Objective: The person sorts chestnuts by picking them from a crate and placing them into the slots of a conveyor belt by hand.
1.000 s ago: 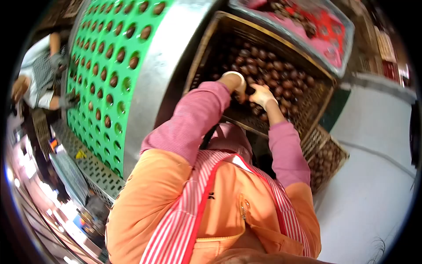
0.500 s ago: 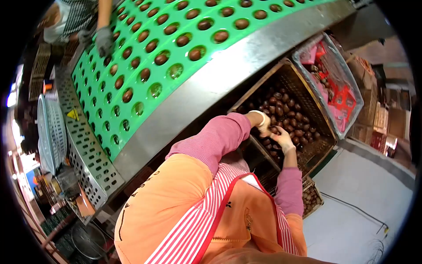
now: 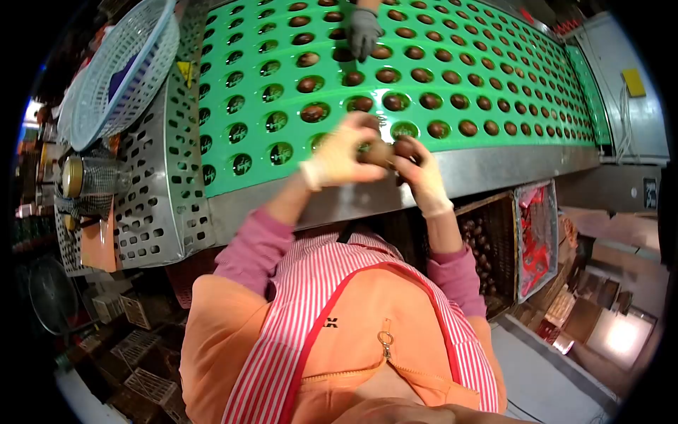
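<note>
My left hand [image 3: 340, 152], in a pale thin glove, is closed around a brown egg [image 3: 379, 154] above the near edge of the green tray [image 3: 254, 145]. Beside it, my right hand [image 3: 422, 177], also gloved, has its fingers curled on a darker brown egg [image 3: 404, 148]. The two eggs are close together; whether they touch, or whether more eggs are hidden in the palms, I cannot tell. Rows of round hollows cover the tray, many holding an egg; several on its left side hold none.
Across the tray, another person's grey-gloved hand [image 3: 364, 34] reaches in. A steel ledge [image 3: 487, 172] borders the near side. At lower right are an egg crate [image 3: 503, 233] and a bin with red plastic [image 3: 534, 237]. A blue basket [image 3: 127, 78] and perforated metal [image 3: 166, 191] lie left.
Both hands have come up from the egg crate to over the tray, now with eggs in them. My view has turned toward the tray, and the other person's gloved hand appears nearer its middle.
</note>
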The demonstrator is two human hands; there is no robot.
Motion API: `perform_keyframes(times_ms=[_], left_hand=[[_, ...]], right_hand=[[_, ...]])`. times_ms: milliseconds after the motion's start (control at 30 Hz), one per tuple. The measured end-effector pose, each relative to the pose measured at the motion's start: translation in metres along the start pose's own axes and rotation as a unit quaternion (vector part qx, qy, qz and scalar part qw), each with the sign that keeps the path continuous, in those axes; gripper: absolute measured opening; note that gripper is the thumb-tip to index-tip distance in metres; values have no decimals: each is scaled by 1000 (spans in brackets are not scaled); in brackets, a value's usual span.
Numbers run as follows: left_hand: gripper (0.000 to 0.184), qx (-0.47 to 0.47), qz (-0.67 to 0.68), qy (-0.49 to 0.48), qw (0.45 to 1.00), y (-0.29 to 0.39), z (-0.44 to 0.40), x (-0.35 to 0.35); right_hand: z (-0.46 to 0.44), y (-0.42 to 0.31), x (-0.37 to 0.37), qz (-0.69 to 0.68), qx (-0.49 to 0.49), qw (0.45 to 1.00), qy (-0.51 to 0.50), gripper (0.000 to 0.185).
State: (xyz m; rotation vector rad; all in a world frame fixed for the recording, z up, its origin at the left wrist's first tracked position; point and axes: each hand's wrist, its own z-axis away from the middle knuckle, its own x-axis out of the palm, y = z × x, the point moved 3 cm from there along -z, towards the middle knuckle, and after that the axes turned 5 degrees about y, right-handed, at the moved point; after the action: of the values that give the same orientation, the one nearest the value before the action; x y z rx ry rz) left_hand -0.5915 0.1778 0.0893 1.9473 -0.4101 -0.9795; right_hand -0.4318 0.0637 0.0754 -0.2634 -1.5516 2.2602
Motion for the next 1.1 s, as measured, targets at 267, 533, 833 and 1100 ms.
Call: perform_keyframes(times_ms=[267, 533, 833, 1100], left_hand=[[61, -391, -196, 107, 893, -147, 127, -142], [55, -476, -243, 193, 823, -145, 82, -178], [42, -361, -193, 371, 833, -223, 50, -216], [25, -283, -334, 292, 850, -308, 9, -204]], right_hand=[[-115, 4, 200, 582, -268, 758, -125, 48], [-165, -11, 257, 732, -236, 627, -123, 41], [-254, -39, 273, 486, -176, 844, -142, 35], [-269, 18, 275, 657, -379, 646, -84, 54]])
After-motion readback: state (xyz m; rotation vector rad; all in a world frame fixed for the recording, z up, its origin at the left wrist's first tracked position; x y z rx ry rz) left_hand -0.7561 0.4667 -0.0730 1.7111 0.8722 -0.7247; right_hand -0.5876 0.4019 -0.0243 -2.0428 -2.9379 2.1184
